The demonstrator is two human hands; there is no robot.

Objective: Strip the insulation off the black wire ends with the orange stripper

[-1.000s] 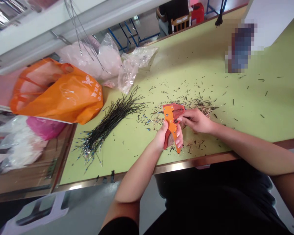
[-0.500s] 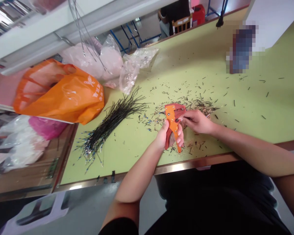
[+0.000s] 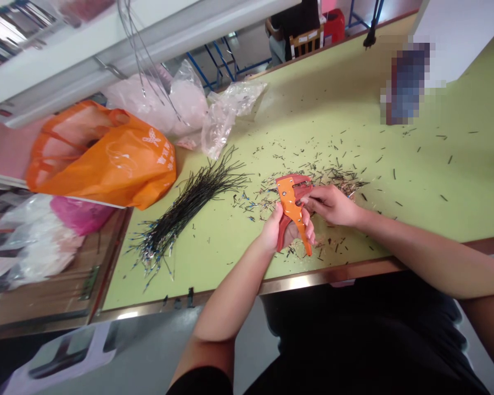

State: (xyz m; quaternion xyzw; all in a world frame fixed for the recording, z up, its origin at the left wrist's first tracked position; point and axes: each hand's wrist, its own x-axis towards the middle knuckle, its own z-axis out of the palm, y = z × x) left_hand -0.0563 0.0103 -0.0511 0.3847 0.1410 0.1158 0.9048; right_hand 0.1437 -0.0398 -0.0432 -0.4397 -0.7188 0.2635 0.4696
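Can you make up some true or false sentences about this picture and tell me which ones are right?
The left hand grips an orange and red wire stripper: true.
The right hand is holding scissors: false, its fingers are at the top of the wire stripper.
A big bunch of black wires lies on the green table: true.
A blue bag sits beside the wires: false, that is an orange plastic bag.
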